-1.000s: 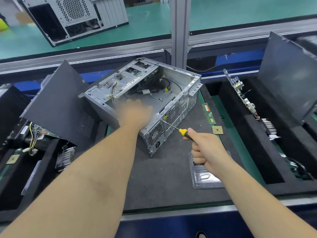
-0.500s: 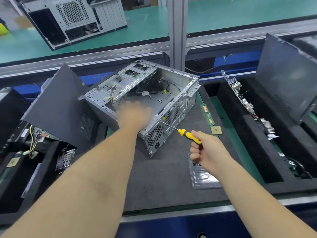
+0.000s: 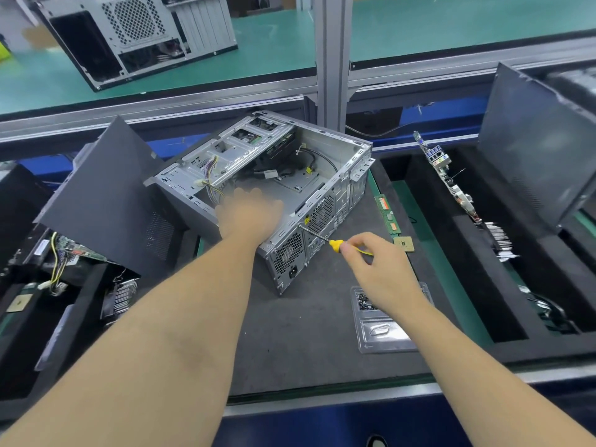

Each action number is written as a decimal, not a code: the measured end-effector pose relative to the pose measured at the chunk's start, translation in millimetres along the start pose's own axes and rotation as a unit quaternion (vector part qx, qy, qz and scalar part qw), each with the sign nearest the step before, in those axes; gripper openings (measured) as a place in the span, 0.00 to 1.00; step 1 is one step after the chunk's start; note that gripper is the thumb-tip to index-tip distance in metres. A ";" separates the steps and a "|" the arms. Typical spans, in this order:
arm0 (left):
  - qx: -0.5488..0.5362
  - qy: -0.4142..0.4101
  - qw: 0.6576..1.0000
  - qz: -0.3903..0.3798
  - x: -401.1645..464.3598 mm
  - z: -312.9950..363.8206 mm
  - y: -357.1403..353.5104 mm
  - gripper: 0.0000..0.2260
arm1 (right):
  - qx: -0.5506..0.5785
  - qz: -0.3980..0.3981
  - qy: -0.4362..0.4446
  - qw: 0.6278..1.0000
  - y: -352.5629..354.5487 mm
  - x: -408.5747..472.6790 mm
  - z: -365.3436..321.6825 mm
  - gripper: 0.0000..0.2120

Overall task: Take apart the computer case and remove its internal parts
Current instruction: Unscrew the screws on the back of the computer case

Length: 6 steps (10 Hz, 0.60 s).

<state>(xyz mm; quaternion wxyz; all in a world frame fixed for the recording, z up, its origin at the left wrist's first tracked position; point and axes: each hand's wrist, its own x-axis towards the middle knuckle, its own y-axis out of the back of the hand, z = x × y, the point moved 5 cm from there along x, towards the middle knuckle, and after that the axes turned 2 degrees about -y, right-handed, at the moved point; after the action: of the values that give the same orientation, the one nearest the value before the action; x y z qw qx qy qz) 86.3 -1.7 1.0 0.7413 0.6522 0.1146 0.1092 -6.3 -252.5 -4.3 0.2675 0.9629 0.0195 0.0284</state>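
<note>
An open silver computer case (image 3: 325, 175) lies on its side on the dark mat, its inside facing up, with cables and a drive cage visible. My left hand (image 3: 250, 214) rests on the case's near upper edge, above the rear panel; the hand is blurred. My right hand (image 3: 377, 269) pinches a yellow-handled screwdriver (image 3: 335, 245) by its handle. The screwdriver's tip touches the rear panel near the fan grille.
A clear plastic tray (image 3: 383, 333) with screws lies on the mat under my right wrist. A RAM stick (image 3: 387, 214) and a CPU chip (image 3: 404, 244) lie right of the case. Black foam bins with boards and heat sinks flank both sides; dark side panels (image 3: 103, 198) lean there.
My right hand has shifted its grip on the screwdriver from a fist round the handle to a fingertip pinch. The left hand stays on the case edge.
</note>
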 end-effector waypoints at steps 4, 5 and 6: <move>0.006 0.001 1.000 0.003 -0.3 -0.5 -0.7 0.27 | 0.402 -0.134 -0.337 0.841 -23.1 -12.8 11.4 0.10; 0.006 0.001 1.000 0.004 -0.5 -0.3 -0.1 0.27 | 0.119 -0.057 -0.116 0.984 -8.9 -3.2 6.4 0.14; 0.005 -0.001 1.000 0.004 -0.7 0.5 0.2 0.26 | -0.067 0.004 0.024 0.997 -7.3 -6.4 -2.9 0.08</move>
<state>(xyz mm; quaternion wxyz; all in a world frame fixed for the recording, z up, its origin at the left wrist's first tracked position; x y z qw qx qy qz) 85.7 -2.3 1.3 0.7377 0.6564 0.1118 0.1109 -13.0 -245.1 -5.9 0.3311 0.9418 0.0203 0.0542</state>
